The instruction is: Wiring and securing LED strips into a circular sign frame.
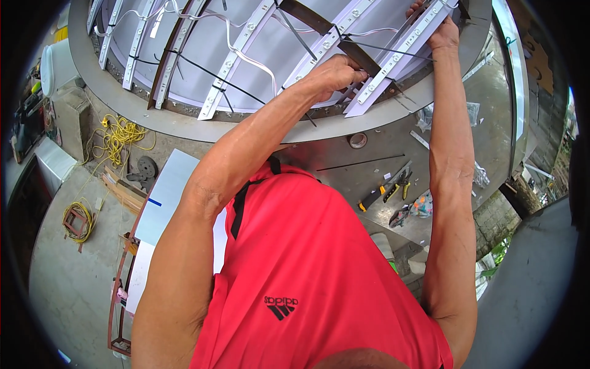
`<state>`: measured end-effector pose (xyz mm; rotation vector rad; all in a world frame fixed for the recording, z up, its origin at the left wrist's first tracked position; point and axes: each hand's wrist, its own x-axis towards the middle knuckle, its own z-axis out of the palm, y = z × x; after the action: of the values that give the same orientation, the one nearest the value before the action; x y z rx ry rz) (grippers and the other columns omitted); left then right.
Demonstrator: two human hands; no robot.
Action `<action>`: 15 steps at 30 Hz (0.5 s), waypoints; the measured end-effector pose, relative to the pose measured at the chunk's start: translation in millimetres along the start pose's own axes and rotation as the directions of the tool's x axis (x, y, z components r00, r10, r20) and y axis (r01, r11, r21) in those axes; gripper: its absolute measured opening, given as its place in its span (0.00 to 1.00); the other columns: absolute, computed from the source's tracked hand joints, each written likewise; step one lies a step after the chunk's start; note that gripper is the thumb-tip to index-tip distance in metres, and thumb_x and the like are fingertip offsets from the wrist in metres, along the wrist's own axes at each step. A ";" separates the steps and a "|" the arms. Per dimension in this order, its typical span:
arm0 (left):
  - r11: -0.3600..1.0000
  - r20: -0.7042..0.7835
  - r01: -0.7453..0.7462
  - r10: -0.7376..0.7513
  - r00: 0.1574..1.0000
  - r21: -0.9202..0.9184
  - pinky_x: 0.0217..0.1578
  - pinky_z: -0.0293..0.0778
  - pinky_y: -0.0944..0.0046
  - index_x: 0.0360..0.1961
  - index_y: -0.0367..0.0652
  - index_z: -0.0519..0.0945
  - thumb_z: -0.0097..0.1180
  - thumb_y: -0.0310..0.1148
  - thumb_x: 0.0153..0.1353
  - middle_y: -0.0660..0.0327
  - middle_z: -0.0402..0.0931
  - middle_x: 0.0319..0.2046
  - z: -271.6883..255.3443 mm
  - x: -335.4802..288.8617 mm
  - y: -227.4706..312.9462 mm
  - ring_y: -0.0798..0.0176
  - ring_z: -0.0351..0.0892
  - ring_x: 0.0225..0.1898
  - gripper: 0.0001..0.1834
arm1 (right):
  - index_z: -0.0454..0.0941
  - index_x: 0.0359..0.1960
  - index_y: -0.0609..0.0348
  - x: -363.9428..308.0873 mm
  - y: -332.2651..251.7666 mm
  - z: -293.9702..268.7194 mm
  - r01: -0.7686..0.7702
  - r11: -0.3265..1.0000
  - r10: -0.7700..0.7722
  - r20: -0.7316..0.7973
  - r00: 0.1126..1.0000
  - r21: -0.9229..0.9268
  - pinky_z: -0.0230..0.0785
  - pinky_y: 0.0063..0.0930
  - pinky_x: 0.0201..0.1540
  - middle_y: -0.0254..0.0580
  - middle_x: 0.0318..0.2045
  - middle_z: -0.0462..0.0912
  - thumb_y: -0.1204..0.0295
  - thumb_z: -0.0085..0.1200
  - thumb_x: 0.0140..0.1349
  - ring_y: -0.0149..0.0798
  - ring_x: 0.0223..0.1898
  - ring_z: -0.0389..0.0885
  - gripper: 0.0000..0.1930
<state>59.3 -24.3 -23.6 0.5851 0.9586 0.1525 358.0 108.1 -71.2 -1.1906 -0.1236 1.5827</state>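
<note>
Concrete floor spreads out on the left, littered with a coil of yellow cable [117,138], a second yellow coil on a small red frame [78,221] and a few wooden slats [123,192]. Ahead lies a large round sign housing with a grey metal rim [203,130] and a pale backing panel [203,49], crossed by white LED light strips [236,58] joined by white wires [255,61] and held by dark metal braces.

Both arms reach forward over a red shirt [307,270]. The left hand [335,74] is closed in a fist around the lower part of one angled LED strip [402,52], near where black cable ties [384,49] cross it. The right hand [439,27] grips the upper end of that same strip, fingers wrapped over its top edge. The two hands are apart along the strip's length.

On the grey surface beyond the rim lie yellow-handled pliers [387,190], a roll of tape [357,141] and a clear plastic bag [473,114].
</note>
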 end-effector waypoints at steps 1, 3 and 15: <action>1.000 -0.005 0.002 -0.002 1.000 -0.009 0.52 0.63 0.53 0.50 0.45 0.82 0.56 0.34 0.65 0.60 0.79 0.51 -1.4 -1.5 1.5 0.61 0.68 0.57 0.14 | 0.76 0.43 0.70 0.1 3.2 4.3 -0.010 1.000 0.010 0.001 1.000 -0.005 0.79 0.54 0.36 0.58 0.30 0.82 0.55 0.38 0.70 0.56 0.30 0.82 0.25; 0.998 0.002 0.031 -0.031 1.000 -0.057 0.53 0.63 0.53 0.52 0.45 0.82 0.56 0.34 0.66 0.59 0.79 0.51 -2.7 -5.3 3.6 0.61 0.69 0.56 0.15 | 0.76 0.42 0.70 -2.4 7.8 10.9 0.041 0.999 -0.038 -0.106 0.994 0.032 0.79 0.56 0.36 0.60 0.30 0.81 0.55 0.38 0.70 0.58 0.30 0.82 0.26; 0.999 -0.058 0.004 -0.007 0.998 -0.039 0.54 0.64 0.54 0.52 0.42 0.81 0.56 0.30 0.64 0.59 0.79 0.50 0.5 -6.7 5.5 0.60 0.70 0.54 0.15 | 0.77 0.39 0.73 1.9 4.0 -0.5 0.009 0.999 -0.007 -0.055 0.998 0.042 0.77 0.54 0.36 0.61 0.29 0.80 0.55 0.41 0.70 0.58 0.29 0.80 0.26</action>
<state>56.5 -22.4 -15.6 0.5444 1.0110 0.1836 355.9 107.7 -75.1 -1.1988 -0.0591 1.5372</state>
